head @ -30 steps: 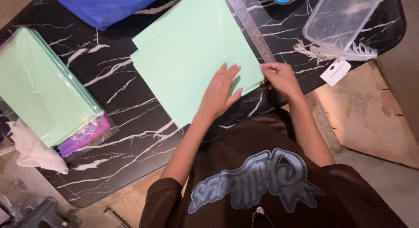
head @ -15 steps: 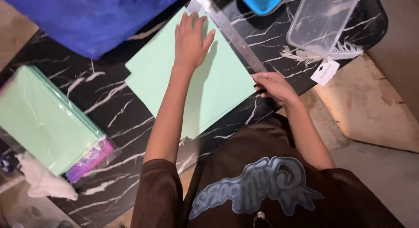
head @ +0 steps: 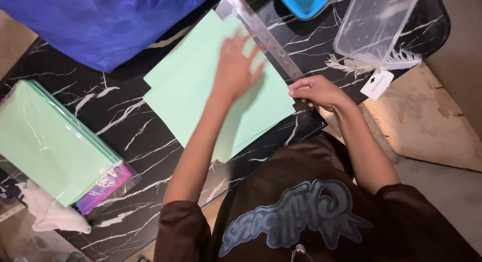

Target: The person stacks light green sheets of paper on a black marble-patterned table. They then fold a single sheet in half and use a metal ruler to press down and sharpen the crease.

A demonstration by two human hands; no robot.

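Light green paper sheets point(head: 201, 101) lie overlapped on a black marble-patterned table point(head: 125, 121). My left hand point(head: 236, 66) rests flat on the top sheet with its fingers spread, blurred by motion. My right hand point(head: 316, 91) pinches the right corner of the paper, just below the near end of a long metal ruler point(head: 266, 36). The ruler lies diagonally along the paper's right edge.
A stack of green paper in a clear sleeve point(head: 45, 136) lies at the left, beside a blue cloth point(head: 110, 21) at the back. At the back right stand a blue container point(head: 304, 1), a clear plastic box point(head: 374, 26), a white feather point(head: 401, 58) and a tag point(head: 376, 84).
My left hand swept from the paper's near edge up to its far edge, then came back a little toward the middle. The right hand stayed on the paper's corner.
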